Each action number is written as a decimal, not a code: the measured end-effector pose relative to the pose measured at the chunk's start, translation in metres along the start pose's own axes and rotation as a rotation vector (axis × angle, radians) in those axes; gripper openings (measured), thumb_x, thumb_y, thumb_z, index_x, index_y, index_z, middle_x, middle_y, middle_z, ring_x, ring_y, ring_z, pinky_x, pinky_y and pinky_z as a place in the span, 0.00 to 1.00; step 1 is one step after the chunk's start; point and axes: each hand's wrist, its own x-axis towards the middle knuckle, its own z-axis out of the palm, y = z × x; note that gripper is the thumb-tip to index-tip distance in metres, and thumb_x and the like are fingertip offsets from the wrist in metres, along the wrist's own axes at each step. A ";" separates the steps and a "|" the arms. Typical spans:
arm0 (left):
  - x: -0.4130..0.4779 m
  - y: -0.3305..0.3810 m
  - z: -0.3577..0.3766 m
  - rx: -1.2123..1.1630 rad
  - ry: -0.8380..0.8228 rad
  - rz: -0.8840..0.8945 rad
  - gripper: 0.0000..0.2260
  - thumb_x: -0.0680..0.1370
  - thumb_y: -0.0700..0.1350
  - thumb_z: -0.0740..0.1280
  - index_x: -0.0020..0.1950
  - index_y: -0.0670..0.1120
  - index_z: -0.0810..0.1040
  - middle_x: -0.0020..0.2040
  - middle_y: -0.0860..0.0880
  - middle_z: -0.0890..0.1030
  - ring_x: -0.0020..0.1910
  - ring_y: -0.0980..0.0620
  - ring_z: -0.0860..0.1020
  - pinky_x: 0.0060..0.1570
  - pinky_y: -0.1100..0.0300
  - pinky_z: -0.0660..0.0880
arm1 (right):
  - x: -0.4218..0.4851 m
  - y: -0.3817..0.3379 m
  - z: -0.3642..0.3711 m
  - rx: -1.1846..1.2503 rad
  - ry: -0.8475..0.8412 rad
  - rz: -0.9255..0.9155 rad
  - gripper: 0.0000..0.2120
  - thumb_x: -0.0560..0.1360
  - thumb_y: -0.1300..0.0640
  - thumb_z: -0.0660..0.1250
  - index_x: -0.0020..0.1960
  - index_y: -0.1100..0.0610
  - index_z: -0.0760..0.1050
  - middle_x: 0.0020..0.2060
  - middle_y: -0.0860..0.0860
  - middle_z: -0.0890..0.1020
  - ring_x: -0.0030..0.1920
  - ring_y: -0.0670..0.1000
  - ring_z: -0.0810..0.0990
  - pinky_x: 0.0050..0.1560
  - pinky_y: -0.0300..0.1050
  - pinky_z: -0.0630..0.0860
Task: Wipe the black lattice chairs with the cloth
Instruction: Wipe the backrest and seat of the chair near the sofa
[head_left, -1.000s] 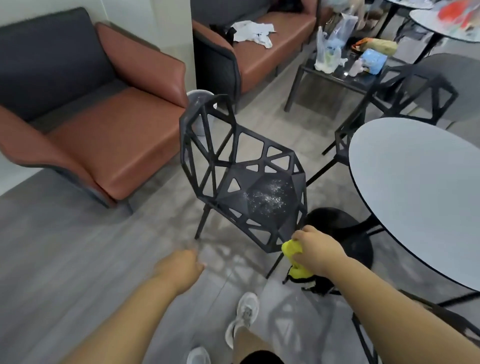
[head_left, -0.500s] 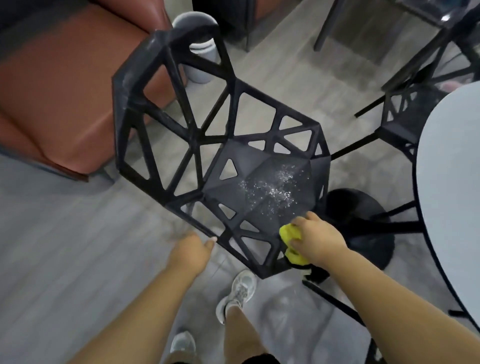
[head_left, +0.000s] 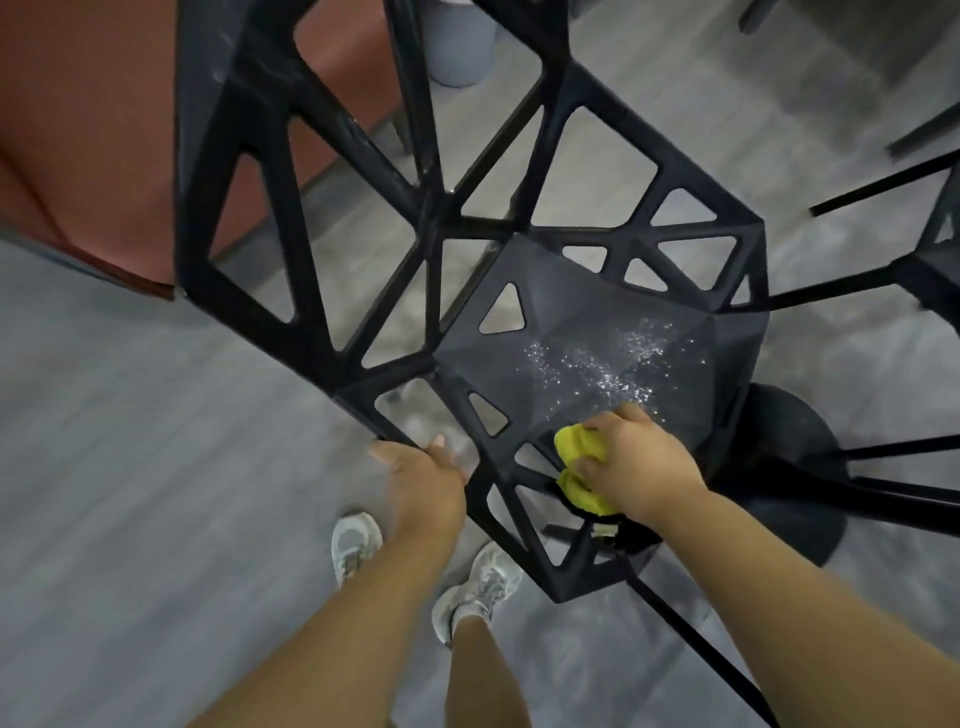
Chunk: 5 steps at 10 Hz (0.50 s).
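A reddish-brown armchair cushion (head_left: 78, 130) fills the upper left corner, above grey floor (head_left: 130, 467). Just beside it stands the black lattice chair (head_left: 311, 218), its open backrest towards the cushion and its seat reaching right and down the middle of the view. The left hand (head_left: 423, 483) holds the seat's near left rim, thumb on the bar and the other fingers curled round it, though blur hides the detail. Two white shoes (head_left: 478, 587) stand on the floor below. The yellow cloth (head_left: 574, 452) lies bunched on the front of the seat, gripped by the right hand (head_left: 641, 467), whose curled fingers press it down. White specks (head_left: 597, 364) dust the seat just above that hand. A round black table base (head_left: 789, 467) sits behind the seat's right edge, and part of a second chair (head_left: 935, 260) shows at the far right.
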 end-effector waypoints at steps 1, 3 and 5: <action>0.010 0.014 -0.011 0.038 -0.046 0.023 0.12 0.81 0.49 0.57 0.58 0.46 0.57 0.44 0.40 0.79 0.41 0.44 0.79 0.42 0.51 0.77 | 0.015 -0.017 0.002 -0.003 -0.008 -0.008 0.22 0.75 0.47 0.64 0.68 0.49 0.67 0.60 0.50 0.69 0.56 0.58 0.75 0.54 0.49 0.74; 0.084 0.033 -0.055 0.068 -0.056 0.114 0.16 0.82 0.47 0.56 0.65 0.42 0.56 0.42 0.37 0.79 0.40 0.41 0.79 0.41 0.50 0.77 | 0.045 -0.054 -0.004 -0.011 0.006 -0.011 0.21 0.76 0.47 0.62 0.68 0.48 0.66 0.60 0.49 0.68 0.54 0.57 0.76 0.51 0.48 0.75; 0.149 0.057 -0.107 0.185 -0.082 0.169 0.12 0.80 0.44 0.59 0.61 0.46 0.59 0.44 0.38 0.78 0.42 0.40 0.79 0.48 0.44 0.78 | 0.079 -0.104 -0.021 0.005 0.061 -0.035 0.21 0.76 0.48 0.63 0.67 0.48 0.68 0.59 0.49 0.68 0.54 0.57 0.75 0.50 0.47 0.74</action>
